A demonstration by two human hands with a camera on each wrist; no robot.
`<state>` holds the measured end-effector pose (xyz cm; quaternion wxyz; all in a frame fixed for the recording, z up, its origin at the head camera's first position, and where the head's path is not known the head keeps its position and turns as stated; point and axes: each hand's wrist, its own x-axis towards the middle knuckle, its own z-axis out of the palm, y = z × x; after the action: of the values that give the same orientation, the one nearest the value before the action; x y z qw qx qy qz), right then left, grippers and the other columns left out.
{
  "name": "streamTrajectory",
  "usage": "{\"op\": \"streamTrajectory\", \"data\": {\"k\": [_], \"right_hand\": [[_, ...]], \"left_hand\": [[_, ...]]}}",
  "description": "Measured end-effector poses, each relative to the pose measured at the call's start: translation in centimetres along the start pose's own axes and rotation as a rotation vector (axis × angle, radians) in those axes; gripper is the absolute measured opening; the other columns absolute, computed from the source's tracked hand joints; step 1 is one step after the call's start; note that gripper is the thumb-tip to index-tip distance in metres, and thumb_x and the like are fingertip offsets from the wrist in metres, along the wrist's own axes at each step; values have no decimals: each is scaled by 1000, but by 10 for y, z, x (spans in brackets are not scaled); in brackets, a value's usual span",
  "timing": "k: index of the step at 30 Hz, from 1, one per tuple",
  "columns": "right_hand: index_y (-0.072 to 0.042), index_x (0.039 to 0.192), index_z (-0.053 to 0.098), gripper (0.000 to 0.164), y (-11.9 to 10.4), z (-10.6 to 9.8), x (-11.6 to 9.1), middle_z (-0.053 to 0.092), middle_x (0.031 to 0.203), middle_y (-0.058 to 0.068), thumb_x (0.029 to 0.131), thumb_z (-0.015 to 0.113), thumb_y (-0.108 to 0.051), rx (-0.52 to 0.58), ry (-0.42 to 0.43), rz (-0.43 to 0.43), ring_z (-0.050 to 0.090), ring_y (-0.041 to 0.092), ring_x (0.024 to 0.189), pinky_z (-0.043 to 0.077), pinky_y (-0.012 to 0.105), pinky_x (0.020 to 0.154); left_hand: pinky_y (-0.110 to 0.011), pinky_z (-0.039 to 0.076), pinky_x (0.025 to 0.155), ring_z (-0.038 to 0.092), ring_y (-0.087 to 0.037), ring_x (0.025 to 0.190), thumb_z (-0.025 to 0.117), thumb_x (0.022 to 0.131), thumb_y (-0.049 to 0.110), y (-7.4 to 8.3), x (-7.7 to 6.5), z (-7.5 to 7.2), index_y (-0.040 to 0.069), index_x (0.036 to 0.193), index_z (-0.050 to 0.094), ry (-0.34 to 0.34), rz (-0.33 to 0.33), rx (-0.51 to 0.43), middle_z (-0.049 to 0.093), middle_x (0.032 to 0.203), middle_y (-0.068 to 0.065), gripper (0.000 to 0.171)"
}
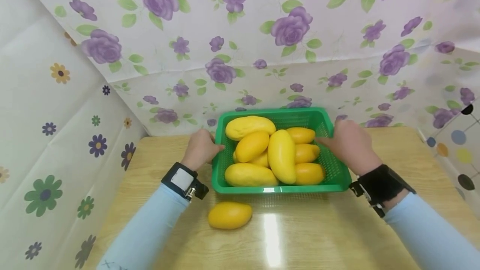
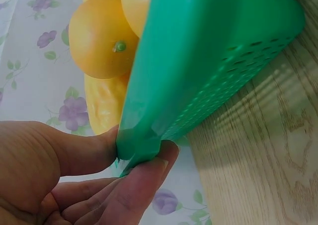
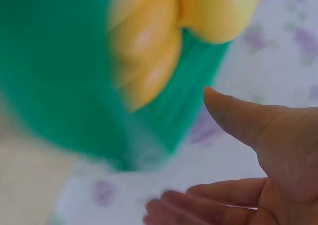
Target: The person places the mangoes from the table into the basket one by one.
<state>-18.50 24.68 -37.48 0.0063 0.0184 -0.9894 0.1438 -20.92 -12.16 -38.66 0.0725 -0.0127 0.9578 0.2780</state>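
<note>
A green plastic basket (image 1: 240,190) with perforated walls holds several mangoes, some yellow and some deeper orange. One curved yellow mango (image 1: 282,157) lies on top of the others. At the basket's left end, my left hand (image 1: 198,149) pinches the rim, thumb on the inner side and fingers beneath the lip, as the left wrist view shows. My right hand (image 1: 348,143) is by the right end; in the right wrist view its thumb and fingers (image 3: 223,192) are spread beside the basket corner, gripping nothing. A single orange mango (image 1: 230,215) lies outside, in front of the basket's left half.
The basket is on a wooden table (image 1: 311,228) near its back edge. Behind hangs a purple-flowered sheet (image 1: 240,45); another flower-printed sheet (image 1: 71,136) borders the left side. A dotted covering (image 1: 455,149) stands on the right.
</note>
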Motion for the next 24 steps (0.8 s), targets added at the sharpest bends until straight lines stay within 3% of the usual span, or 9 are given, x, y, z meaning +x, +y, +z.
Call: {"op": "streamTrajectory", "data": {"k": [2,5,10,12,15,17,20,24], "right_hand": [[6,103,60,72,-19,-5,-9,62,83,22,77,64,-61,-16,84,-75,60,36,72,52,45,55],[4,134,44,85,-52,-7,-27,54,125,28,77,69,-54,6,216,-241,53,43,110,47,55,88],[-5,133,49,71,-106,14,-65,51,134,16,77,73,-41,114,418,-581,48,33,122,41,49,101],[-6,132,50,69,-124,28,-81,49,136,15,76,73,-38,156,454,-735,48,31,124,40,47,103],[-8,137,45,70,-143,52,-103,41,144,12,78,71,-37,215,399,-931,44,29,129,38,44,106],[-11,140,41,71,-151,66,-115,35,148,10,80,70,-36,223,319,-1015,40,27,133,37,43,107],[-16,144,35,73,-160,86,-125,28,152,9,83,67,-39,166,195,-1075,34,25,136,36,41,108],[-18,144,32,75,-167,106,-128,31,150,8,83,66,-45,47,95,-1098,34,22,136,38,37,107]], "left_hand": [[-24,47,42,65,-23,52,74,79,25,0,0,0,3,65,67,-1,-2,-1,60,52,-5,27],[-24,47,41,62,-19,46,75,79,25,0,1,0,3,63,67,2,-3,5,58,51,-5,28],[-24,48,42,59,-14,44,75,79,26,0,2,1,4,63,66,0,2,13,57,51,-4,29],[-24,48,42,59,-14,44,75,78,26,-1,3,1,4,63,66,1,4,14,58,51,-4,29],[-24,48,42,60,-15,44,75,78,27,0,3,0,4,64,67,-6,-4,11,60,53,-6,28],[-24,49,42,61,-17,46,75,78,27,0,3,0,3,66,67,-15,-15,5,62,55,-6,28],[-25,50,44,64,-20,51,75,79,26,1,2,-1,2,69,68,-32,-29,-9,65,59,-8,26],[-25,51,44,66,-22,54,74,80,25,1,2,-1,2,71,68,-47,-39,-12,65,61,-9,26]]}}
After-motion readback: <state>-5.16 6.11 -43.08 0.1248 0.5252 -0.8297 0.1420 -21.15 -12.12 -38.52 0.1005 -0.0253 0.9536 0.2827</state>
